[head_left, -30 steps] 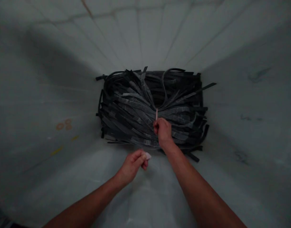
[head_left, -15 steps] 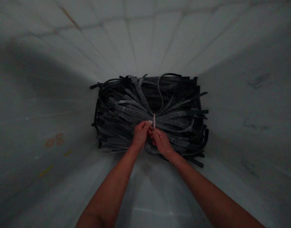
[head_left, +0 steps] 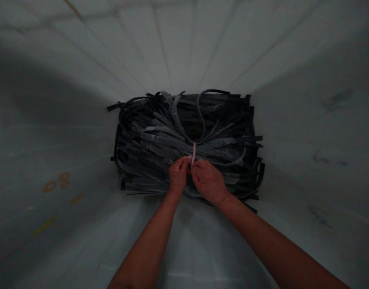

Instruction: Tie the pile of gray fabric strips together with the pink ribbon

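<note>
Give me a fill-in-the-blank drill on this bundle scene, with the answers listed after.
1. Both hands meet at a thin ____-coloured band that runs across the middle of the bundle.
2. The bundle is made of many long ____ strips.
3. The bundle lies on a pale tiled ____.
4. The left hand and right hand are close ____.

Missing words: pink; dark; floor; together
</note>
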`<act>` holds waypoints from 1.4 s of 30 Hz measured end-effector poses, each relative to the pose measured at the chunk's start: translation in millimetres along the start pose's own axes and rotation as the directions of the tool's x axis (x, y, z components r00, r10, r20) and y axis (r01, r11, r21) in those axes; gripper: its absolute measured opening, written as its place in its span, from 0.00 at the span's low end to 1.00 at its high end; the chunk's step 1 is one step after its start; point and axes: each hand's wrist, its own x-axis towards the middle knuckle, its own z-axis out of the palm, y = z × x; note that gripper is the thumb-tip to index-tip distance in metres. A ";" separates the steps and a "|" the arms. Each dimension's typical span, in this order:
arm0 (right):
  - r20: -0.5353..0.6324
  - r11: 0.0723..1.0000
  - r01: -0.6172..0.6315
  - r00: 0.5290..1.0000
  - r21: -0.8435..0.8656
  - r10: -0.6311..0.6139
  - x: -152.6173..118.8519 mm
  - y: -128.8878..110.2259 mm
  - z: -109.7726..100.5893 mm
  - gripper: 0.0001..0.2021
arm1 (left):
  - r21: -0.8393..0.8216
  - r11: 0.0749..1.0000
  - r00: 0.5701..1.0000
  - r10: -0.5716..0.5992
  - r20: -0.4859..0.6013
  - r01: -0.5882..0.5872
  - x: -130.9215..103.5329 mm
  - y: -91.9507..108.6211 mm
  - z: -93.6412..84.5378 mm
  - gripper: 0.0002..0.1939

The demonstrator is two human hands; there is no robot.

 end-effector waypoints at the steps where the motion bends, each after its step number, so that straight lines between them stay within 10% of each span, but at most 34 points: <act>1: 0.062 1.000 0.006 0.998 -0.003 -0.006 0.6 1.4 0.9 0.10 | 0.023 1.000 1.000 0.017 0.005 -0.017 0.0 -2.0 -1.2 0.11; 4: 0.256 0.998 -0.030 0.966 0.059 0.014 5.3 5.7 -1.6 0.09 | 0.133 0.965 0.968 0.207 0.140 -0.225 4.0 -9.0 -7.6 0.11; 9: 0.445 0.882 -0.343 0.878 0.323 0.179 17.2 5.9 -10.0 0.14 | 0.228 0.762 0.760 0.469 0.451 -0.606 17.1 -14.6 -23.5 0.14; 13: 0.509 0.610 -0.549 0.820 0.571 0.262 18.5 1.3 -5.6 0.15 | 0.211 0.664 0.650 0.529 0.545 -0.718 22.4 -12.8 -31.5 0.13; 16: 0.466 0.640 -0.518 0.843 0.567 0.269 19.4 -2.2 -4.1 0.15 | 0.168 0.660 0.622 0.547 0.561 -0.732 21.9 -13.8 -33.1 0.12; 21: 0.414 0.962 -0.242 0.894 0.129 0.169 23.5 3.7 -17.9 0.12 | 0.209 0.695 0.688 0.532 0.493 -0.688 16.0 -13.5 -27.8 0.14; 27: 0.051 0.871 -0.279 0.958 0.405 0.283 22.5 36.2 -17.3 0.11 | 0.150 0.910 0.876 0.312 0.368 -0.387 7.9 -6.2 -21.7 0.18; 42: -0.169 0.940 0.010 0.984 0.342 0.051 12.6 34.8 18.2 0.08 | 0.054 0.990 0.955 0.110 0.274 -0.130 2.4 -0.3 -18.9 0.22</act>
